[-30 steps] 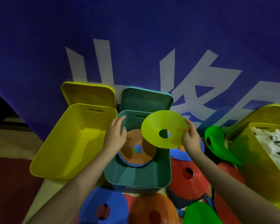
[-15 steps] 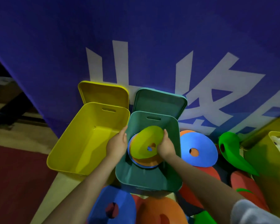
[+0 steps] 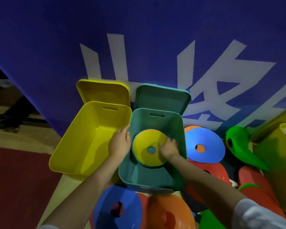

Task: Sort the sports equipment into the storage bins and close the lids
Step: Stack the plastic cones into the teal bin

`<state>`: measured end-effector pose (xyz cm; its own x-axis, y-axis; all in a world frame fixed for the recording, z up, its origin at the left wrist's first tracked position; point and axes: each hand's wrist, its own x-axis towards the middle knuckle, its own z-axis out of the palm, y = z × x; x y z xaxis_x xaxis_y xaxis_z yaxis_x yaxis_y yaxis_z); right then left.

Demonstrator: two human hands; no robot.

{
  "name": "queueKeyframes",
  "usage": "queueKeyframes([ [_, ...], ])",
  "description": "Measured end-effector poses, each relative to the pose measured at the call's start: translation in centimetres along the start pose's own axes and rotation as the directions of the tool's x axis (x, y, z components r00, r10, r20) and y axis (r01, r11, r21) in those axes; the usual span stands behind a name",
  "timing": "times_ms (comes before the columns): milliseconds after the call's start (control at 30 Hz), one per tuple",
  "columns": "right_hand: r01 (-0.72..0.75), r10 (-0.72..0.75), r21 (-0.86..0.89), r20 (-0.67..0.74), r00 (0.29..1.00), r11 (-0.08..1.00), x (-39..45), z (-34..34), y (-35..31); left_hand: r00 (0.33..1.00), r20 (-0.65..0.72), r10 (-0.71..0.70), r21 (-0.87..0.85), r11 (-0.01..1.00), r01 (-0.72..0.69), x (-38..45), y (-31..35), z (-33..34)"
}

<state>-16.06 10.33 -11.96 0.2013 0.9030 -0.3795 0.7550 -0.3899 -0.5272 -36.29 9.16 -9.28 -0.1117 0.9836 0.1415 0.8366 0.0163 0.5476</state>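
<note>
**Now: yellow cone sits in the teal bin**

Behind stands a blue banner with white lettering (image 3: 139, 38). Beside the open yellow plastic bin (image 3: 82, 146), the open teal plastic bin (image 3: 155, 176) holds a yellow disc cone (image 3: 145, 141) atop a stack. The left hand (image 3: 120, 143) rests on the bin's rim, fingers relaxed; the right hand (image 3: 168, 147) presses the cone, fingers slightly bent.

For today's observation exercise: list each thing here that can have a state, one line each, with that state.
Teal bin: open, holds stacked cones.
Teal lid: off, leaning behind its bin.
Yellow bin: open, nothing seen inside.
Yellow lid: off, leaning behind its bin.
Yellow cone: atop the stack in the teal bin.
Left hand: on the teal bin's rim.
Right hand: resting on the yellow cone.
Blue cone: outside, unsorted.
</note>
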Motion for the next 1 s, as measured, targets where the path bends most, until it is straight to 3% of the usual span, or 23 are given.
queueKeyframes([
  [100,0.252,-0.245,0.195,-0.062,0.968,0.948,-2.5,-3.9,0.1,0.983,-0.044,0.18,0.231,0.959,-0.165,-0.4,0.5,-0.6],
  [200,0.414,-0.332,0.335,-0.275,0.902,0.846,-5.3,-8.7,2.6,0.956,-0.079,0.282,0.209,0.943,-0.26,-1.3,3.6,-0.5],
  [267,0.403,-0.26,0.401,-0.365,0.894,0.823,-6.2,-11.5,5.6,0.94,-0.077,0.332,0.078,0.942,-0.326,-2.1,7.3,0.4],
  [367,0.257,0.0,0.514,-0.447,0.895,0.818,-5.9,-14.7,11.4,0.926,-0.046,0.375,-0.177,0.909,-0.377,-3.7,14.0,2.5],
  [500,0.061,0.205,0.479,-0.483,0.851,0.876,-6.4,-17.5,19.4,0.867,0.169,0.47,-0.227,0.874,-0.43,-5.7,19.9,7.4],
  [567,-0.035,0.205,0.35,-0.461,0.863,0.936,-6.5,-18.2,23.1,0.845,0.319,0.43,-0.205,0.902,-0.381,-6.4,21.0,10.6],
  [667,-0.198,0.278,0.242,-0.365,0.889,0.95,-6.0,-18.9,28.0,0.871,0.464,0.159,-0.059,0.987,-0.149,-7.0,20.6,15.4],
  [733,-0.242,0.343,0.309,-0.329,0.88,0.92,-5.6,-19.2,30.0,0.9,0.435,-0.028,0.029,0.999,0.017,-6.7,19.8,17.5],
  [800,-0.253,0.394,0.419,-0.294,0.871,0.872,-4.8,-19.5,30.7,0.915,0.382,-0.13,0.012,0.991,0.135,-5.9,19.6,18.7],
  [1000,-0.302,0.539,0.793,-0.04,0.842,0.53,1.2,-18.7,33.2,0.884,0.418,-0.209,-0.036,0.969,0.246,-2.3,19.1,21.4],
])
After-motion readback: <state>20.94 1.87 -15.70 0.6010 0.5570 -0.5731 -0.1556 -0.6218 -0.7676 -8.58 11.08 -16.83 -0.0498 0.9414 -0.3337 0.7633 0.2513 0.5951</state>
